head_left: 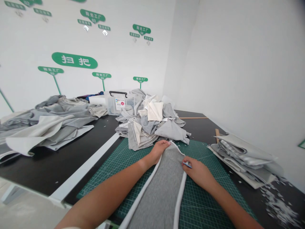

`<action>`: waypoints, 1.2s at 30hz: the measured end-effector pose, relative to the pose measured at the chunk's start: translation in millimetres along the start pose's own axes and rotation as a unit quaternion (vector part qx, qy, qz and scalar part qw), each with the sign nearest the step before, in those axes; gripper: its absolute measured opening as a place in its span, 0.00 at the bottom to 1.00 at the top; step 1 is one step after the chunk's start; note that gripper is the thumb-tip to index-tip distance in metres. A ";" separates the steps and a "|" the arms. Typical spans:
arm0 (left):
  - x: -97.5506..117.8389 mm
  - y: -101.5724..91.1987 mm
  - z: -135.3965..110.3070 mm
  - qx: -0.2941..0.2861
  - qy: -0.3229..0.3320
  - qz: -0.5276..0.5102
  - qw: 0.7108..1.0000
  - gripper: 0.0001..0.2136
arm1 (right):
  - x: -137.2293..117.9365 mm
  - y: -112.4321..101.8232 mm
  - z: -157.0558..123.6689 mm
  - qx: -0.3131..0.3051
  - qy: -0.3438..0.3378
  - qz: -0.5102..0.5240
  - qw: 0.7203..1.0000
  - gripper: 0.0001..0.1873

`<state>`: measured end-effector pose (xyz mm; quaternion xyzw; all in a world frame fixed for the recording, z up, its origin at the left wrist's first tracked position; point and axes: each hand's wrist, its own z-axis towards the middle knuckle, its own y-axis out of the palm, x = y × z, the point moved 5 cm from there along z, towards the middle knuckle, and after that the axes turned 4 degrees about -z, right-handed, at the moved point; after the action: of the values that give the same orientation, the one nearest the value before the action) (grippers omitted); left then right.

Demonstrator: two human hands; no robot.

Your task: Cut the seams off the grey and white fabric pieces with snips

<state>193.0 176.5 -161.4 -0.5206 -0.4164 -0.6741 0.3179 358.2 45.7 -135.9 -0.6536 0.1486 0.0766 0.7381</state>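
Note:
A long grey jersey panel [159, 194] with a white bound edge runs up the green cutting mat [205, 194] towards the far end. My left hand [158, 151] grips the panel's far end at its white edge. My right hand [197, 173] rests at the panel's right edge, pinching a small blue tool [187, 164] whose exact kind I cannot tell. Just beyond both hands lies a heap of grey and cream fabric pieces [147, 122], close to but apart from my left hand.
A folded stack of grey fabric [243, 159] and white scraps [278, 203] lie on the black table [200, 125] at right. A clear plastic box [119, 103] stands behind the heap. More grey cloth [54, 124] covers the left table. White walls close the far and right sides.

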 end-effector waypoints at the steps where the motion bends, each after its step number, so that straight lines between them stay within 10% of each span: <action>1: 1.5 2.8 -1.6 -0.012 0.006 -0.002 1.000 0.20 | -2.0 -2.4 -1.2 0.005 -0.005 0.016 1.000 0.08; 10: 8.3 17.7 -16.8 -0.120 0.052 0.059 0.990 0.15 | 0.8 -23.0 -1.9 0.111 0.004 0.176 0.978 0.16; 36: 20.7 34.7 -39.3 -0.166 0.127 0.101 0.973 0.14 | 2.8 5.0 9.9 0.042 -0.047 0.271 0.960 0.21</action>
<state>200.5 125.9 -137.8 -0.5157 -0.1999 -0.7589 0.3439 360.5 55.9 -140.5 -0.5530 0.2885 0.2984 0.7224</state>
